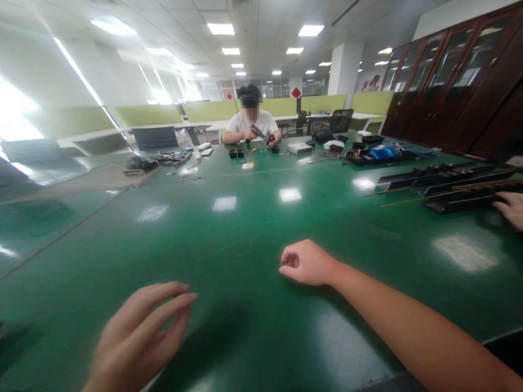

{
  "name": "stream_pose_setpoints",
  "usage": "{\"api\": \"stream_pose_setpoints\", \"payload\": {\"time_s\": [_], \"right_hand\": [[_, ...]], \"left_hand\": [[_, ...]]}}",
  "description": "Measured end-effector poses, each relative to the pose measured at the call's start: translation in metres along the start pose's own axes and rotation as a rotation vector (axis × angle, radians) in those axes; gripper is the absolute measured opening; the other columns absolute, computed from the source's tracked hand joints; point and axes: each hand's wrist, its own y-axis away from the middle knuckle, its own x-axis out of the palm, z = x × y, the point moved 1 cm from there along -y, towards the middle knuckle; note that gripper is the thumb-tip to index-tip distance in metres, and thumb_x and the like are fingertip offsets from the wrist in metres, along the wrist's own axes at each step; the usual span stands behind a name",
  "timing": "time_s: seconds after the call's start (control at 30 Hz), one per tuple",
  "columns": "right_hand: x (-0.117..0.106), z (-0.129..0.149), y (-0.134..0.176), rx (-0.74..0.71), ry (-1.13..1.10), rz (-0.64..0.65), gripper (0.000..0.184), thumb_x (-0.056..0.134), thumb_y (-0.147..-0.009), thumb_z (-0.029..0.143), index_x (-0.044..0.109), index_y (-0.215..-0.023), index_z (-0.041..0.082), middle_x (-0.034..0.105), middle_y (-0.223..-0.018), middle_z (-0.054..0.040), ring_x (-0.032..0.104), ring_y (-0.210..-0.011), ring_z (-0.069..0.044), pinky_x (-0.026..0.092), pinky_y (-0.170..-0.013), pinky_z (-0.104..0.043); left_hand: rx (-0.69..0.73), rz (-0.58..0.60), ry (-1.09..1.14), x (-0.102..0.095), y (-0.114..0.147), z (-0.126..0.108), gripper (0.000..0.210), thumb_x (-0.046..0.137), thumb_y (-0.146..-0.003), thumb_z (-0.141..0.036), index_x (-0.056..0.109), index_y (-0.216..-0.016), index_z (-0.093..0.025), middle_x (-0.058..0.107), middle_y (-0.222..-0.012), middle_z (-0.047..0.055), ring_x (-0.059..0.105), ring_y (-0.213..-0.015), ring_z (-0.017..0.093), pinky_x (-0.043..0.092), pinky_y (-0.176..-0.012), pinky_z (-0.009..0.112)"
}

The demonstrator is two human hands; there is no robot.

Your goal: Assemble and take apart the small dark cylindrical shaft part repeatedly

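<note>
My right hand rests low over the green tabletop, its fingers curled into a pinch. Something small and dark shows at the fingertips, too little of it visible to name. To the left and closer to me, my left hand hovers over the table with fingers loosely stretched and slightly bent; nothing shows in it. A gap of bare green surface separates the two hands.
Across the table a person holds a power drill near small black blocks. At right, another person's hand touches long black rails with thin rods. Behind them lies a tray with blue items. Tools lie far left.
</note>
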Motion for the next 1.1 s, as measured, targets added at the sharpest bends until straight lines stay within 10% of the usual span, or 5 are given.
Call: {"api": "stream_pose_setpoints", "payload": {"time_s": [0.33,0.9,1.1], "right_hand": [[-0.003,0.014,0.005,-0.185,-0.03,0.15,0.011,0.069,-0.077,0.027,0.072,-0.075,0.016,0.067,-0.065,0.0011,0.058,-0.059,-0.01,0.039,-0.056,-0.019],[0.003,0.009,0.003,-0.232,-0.069,0.268,0.015,0.064,-0.076,0.022,0.062,-0.063,0.014,0.057,-0.058,0.0042,0.052,-0.056,-0.009,0.034,-0.053,-0.019],[-0.002,0.011,0.005,-0.116,-0.099,0.304,0.017,0.068,-0.079,0.031,0.073,-0.082,0.015,0.067,-0.068,0.0006,0.059,-0.059,-0.01,0.04,-0.054,-0.018]], "left_hand": [[0.211,0.404,0.133,0.105,-0.054,-0.063,0.016,0.05,-0.094,-0.014,0.06,-0.105,-0.019,0.066,-0.098,0.005,0.061,-0.081,0.02,0.049,-0.069,0.033],[0.187,0.375,0.188,0.114,-0.048,-0.077,0.019,0.045,-0.097,-0.016,0.061,-0.106,-0.017,0.067,-0.095,0.006,0.062,-0.078,0.02,0.052,-0.068,0.034],[0.09,0.344,0.193,0.104,-0.038,-0.048,0.024,0.045,-0.098,-0.019,0.063,-0.115,-0.018,0.065,-0.096,0.007,0.064,-0.082,0.016,0.055,-0.071,0.027]]}}
